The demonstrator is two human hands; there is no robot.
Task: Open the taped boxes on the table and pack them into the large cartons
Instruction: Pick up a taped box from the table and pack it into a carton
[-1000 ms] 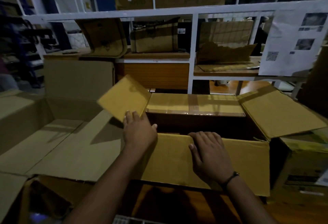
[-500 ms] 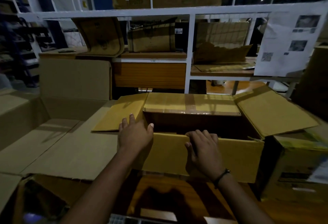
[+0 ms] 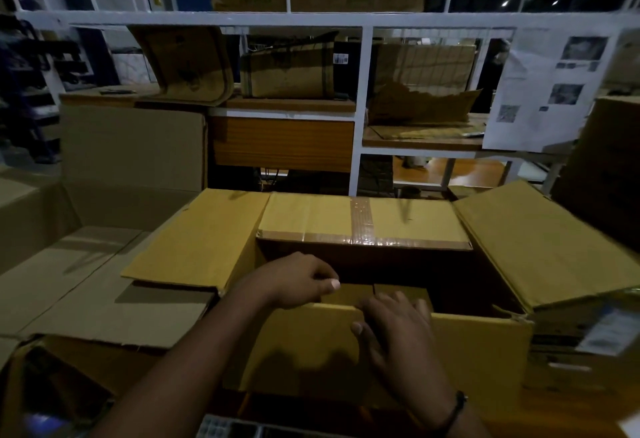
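Observation:
A yellow-brown cardboard box (image 3: 481,351) stands open in front of me, its four flaps folded outward. The far flap (image 3: 363,221) carries clear tape. Inside, the tops of smaller boxes (image 3: 346,293) show in the dark. My left hand (image 3: 298,280) curls over the near rim at the box's left, fingers bent inward. My right hand (image 3: 394,323) lies flat over the near flap with fingers reaching past the rim. Neither hand visibly holds a loose thing.
A large open carton (image 3: 131,146) with spread flaps lies to the left. Another box with a label (image 3: 595,337) stands at the right. A white-framed shelf rack (image 3: 360,98) with cardboard fills the back. A printed sheet (image 3: 543,91) hangs at right.
The left side flap went from raised to folded flat outward. Both hands moved from pressing the near flap down to reaching over the rim into the box. My view moved closer.

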